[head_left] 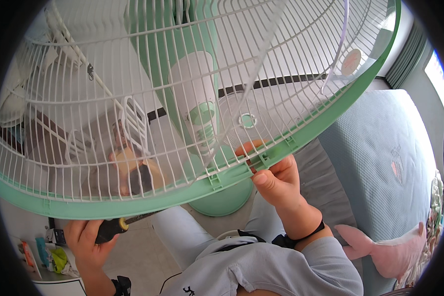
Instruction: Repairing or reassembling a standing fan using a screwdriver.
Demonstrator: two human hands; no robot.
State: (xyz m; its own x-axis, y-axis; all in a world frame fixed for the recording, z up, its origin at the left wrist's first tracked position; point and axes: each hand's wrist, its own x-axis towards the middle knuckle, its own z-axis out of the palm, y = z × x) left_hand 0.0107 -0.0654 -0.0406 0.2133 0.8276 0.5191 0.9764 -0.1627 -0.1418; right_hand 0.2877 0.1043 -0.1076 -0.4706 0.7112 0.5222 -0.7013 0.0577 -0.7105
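A large electric fan's wire grille (177,93), white with a green rim, spans the upper view. My right hand (281,185) is closed on the lower rim, its thumb beneath and fingers reaching behind the wires beside a green clip (265,159). Below the rim at the left, my left hand (86,241) wraps round the black and yellow handle of a screwdriver (112,230). The shaft points right, and its tip cannot be made out. Behind the wires rises the fan's green and white stand (195,89), above a round green base (222,200).
Behind the stand lies a second round wire grille (247,120) with a green centre. A bed with a light blue cover (380,153) stands at the right, a pink plush toy (392,251) by it. Lower left is a shelf of small goods (52,259). White metal frames (133,121) show through the wires.
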